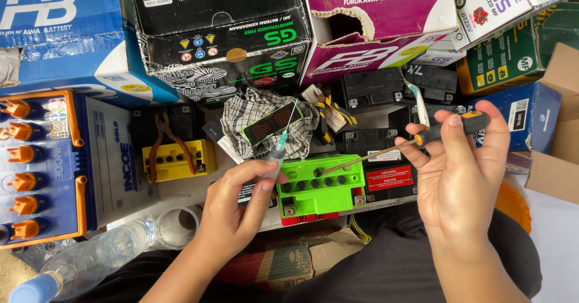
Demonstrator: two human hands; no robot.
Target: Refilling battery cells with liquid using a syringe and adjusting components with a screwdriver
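Hands work over a small green battery [319, 191] that sits on the cluttered work surface just in front of the person, its row of dark filler holes facing up. Left hand [238, 209] has its fingers closed around a syringe [276, 155], needle pointing up and away over a checked cloth [265, 122], while right hand [461, 170] pinches the black-and-orange handle of a screwdriver [416, 140] whose shaft slants down to the battery's top; pliers [169, 146] lie on a yellow battery [178, 158] to the left
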